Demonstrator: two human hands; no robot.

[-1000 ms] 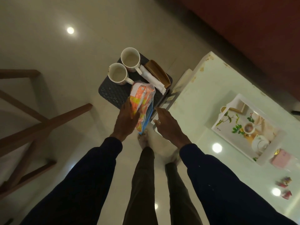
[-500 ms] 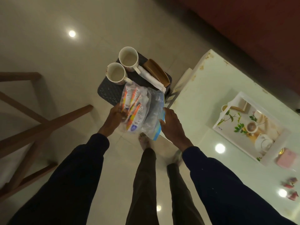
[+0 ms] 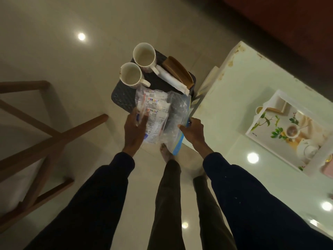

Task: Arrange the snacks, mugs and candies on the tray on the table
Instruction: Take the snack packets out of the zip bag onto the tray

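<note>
The clear bag of snack packets (image 3: 155, 116), gripped by one hand a second ago with its orange faces showing, is now turned over and spread out, so the printed backs are seen. It is held above the dark stool (image 3: 122, 98), well apart from the tray (image 3: 270, 112) on the table (image 3: 225, 105). The left hand (image 3: 134, 130) is closed around the bag's left edge; the right hand (image 3: 193, 131) is pinched on its blue-strip edge. The long axis runs from the hands toward the mugs (image 3: 130, 75), blue edge nearest the body. Emptying is judged likely next.
</note>
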